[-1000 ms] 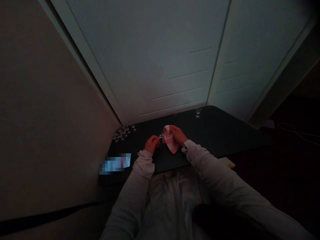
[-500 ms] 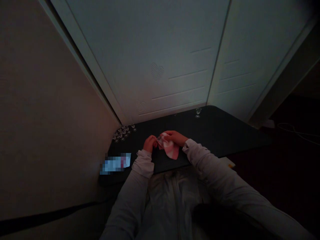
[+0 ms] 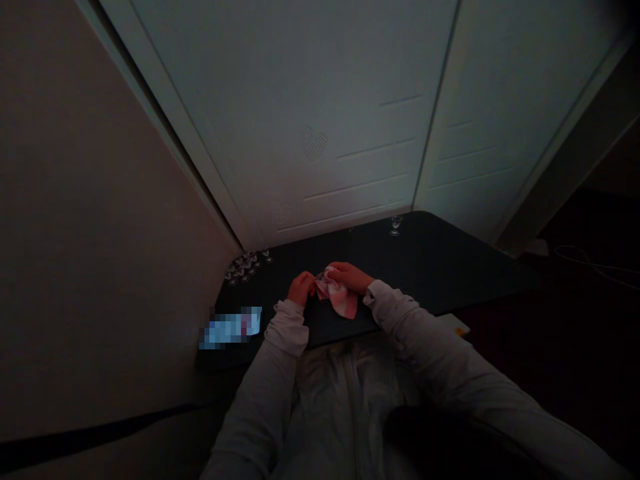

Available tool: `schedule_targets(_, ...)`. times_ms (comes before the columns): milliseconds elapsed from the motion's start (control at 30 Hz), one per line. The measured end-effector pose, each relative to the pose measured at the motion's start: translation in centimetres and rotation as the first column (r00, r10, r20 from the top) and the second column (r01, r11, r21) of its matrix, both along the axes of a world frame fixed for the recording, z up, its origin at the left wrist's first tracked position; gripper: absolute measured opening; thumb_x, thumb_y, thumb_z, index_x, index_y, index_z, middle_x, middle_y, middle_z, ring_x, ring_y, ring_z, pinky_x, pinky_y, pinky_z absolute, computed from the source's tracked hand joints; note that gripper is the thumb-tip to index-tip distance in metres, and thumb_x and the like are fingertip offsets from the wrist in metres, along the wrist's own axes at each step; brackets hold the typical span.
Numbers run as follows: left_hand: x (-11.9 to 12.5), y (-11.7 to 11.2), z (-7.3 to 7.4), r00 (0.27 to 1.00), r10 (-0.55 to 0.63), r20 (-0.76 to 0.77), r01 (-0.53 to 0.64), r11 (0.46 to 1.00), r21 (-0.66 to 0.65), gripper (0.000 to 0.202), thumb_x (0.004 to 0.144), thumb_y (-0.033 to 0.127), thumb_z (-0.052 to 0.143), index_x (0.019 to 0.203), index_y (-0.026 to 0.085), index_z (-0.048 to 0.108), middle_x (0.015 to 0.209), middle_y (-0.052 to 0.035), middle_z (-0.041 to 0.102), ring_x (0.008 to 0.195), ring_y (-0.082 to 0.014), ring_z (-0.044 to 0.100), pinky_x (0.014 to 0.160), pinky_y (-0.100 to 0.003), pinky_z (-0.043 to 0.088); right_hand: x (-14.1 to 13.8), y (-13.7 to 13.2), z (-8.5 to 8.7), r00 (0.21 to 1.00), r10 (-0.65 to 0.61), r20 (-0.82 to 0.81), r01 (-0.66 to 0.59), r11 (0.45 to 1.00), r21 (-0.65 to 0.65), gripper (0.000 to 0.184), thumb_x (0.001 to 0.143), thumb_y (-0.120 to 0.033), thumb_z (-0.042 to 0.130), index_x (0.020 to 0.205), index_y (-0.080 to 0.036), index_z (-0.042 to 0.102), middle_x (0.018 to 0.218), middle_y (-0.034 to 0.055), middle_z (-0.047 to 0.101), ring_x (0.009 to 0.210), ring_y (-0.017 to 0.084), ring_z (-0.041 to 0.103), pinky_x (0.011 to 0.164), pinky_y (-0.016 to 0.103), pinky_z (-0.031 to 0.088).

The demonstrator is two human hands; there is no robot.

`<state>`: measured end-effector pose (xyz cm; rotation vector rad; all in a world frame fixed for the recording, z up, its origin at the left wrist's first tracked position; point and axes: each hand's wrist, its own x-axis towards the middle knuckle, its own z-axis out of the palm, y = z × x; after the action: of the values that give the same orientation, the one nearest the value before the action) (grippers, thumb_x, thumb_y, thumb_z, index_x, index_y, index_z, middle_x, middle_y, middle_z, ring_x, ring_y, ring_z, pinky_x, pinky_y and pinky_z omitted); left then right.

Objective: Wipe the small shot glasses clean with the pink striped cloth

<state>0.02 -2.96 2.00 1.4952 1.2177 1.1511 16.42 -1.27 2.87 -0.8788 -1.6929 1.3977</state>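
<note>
The light is dim. My left hand [image 3: 301, 288] and my right hand [image 3: 349, 275] meet over the near part of a dark table [image 3: 440, 267]. My right hand grips a pink and white checked cloth [image 3: 340, 299], whose lower corner hangs toward me. My left hand is closed on a small glass that sits against the cloth; the glass is mostly hidden between cloth and fingers. Both arms wear pale long sleeves.
Several small stemmed glasses [image 3: 246, 265] stand in a cluster at the table's far left corner. A single small glass [image 3: 396, 225] stands at the far edge by the white panelled doors [image 3: 350, 120]. A blurred-out flat item [image 3: 231, 327] lies at the table's near left.
My right hand has turned over the cloth and pressed it closer to my left hand. The cloth has bunched up and the glass is now mostly covered.
</note>
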Motion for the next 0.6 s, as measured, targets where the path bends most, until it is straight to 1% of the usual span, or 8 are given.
schedule_targets(100,0.1,-0.2,0.2,1.0,0.013,-0.022,-0.013,1.0,-0.003,0.014,0.065,0.027,0.042,0.056,0.017,0.043,0.037,0.0071,0.035,0.036,-0.0066,0.034,0.041,-0.021,0.028,0.0,0.1,-0.2,1.0,0.016,-0.013,-0.016,1.0,0.013,0.015,0.065,-0.028,0.046,0.067,-0.014,0.048,0.057,-0.0044,0.043,0.052,0.006,0.038,0.051,0.019,0.031)
schedule_targets(200,0.1,-0.3,0.4,0.999,0.021,-0.048,-0.022,1.0,-0.007,0.014,0.065,0.028,0.042,0.056,0.017,0.043,0.038,0.0067,0.037,0.037,-0.0068,0.036,0.042,-0.021,0.028,-0.1,0.1,-0.2,0.999,0.0,-0.038,0.0,1.0,-0.015,0.012,0.063,-0.025,0.046,0.065,-0.014,0.049,0.056,-0.0046,0.044,0.052,0.006,0.037,0.051,0.02,0.03)
schedule_targets(300,0.2,-0.4,0.5,0.999,0.023,-0.035,-0.024,1.0,-0.008,0.015,0.065,0.028,0.043,0.056,0.017,0.044,0.038,0.0068,0.036,0.037,-0.0068,0.036,0.041,-0.02,0.028,-0.2,0.0,0.0,0.991,-0.038,-0.127,0.029,0.997,-0.072,0.011,0.063,-0.024,0.046,0.064,-0.014,0.051,0.056,-0.004,0.046,0.052,0.007,0.039,0.052,0.02,0.031)
schedule_targets(367,0.2,-0.3,0.5,0.999,0.035,-0.008,-0.035,0.999,-0.014,0.015,0.066,0.028,0.043,0.056,0.017,0.043,0.037,0.0071,0.035,0.036,-0.0068,0.036,0.041,-0.02,0.028,-0.2,-0.1,0.4,0.975,-0.087,-0.203,0.066,0.992,-0.111,0.013,0.063,-0.025,0.046,0.065,-0.014,0.053,0.058,-0.0032,0.049,0.054,0.007,0.041,0.054,0.021,0.032)
schedule_targets(500,0.1,-0.1,0.5,0.997,0.069,0.024,-0.068,0.997,-0.044,0.015,0.066,0.029,0.043,0.056,0.017,0.043,0.035,0.0073,0.034,0.035,-0.0069,0.035,0.04,-0.02,0.028,-0.3,-0.3,0.9,0.938,-0.149,-0.314,0.097,0.98,-0.176,0.018,0.063,-0.028,0.049,0.072,-0.014,0.056,0.068,-0.0009,0.054,0.061,0.009,0.046,0.061,0.022,0.036)
schedule_targets(600,0.2,-0.1,0.5,0.996,0.085,0.008,-0.084,0.995,-0.045,0.016,0.066,0.03,0.043,0.055,0.017,0.042,0.035,0.0073,0.034,0.035,-0.0069,0.036,0.04,-0.02,0.028,-0.3,-0.3,0.9,0.932,-0.123,-0.342,0.067,0.983,-0.168,0.027,0.066,-0.035,0.049,0.082,-0.015,0.057,0.078,0.0017,0.057,0.07,0.011,0.049,0.068,0.024,0.037)
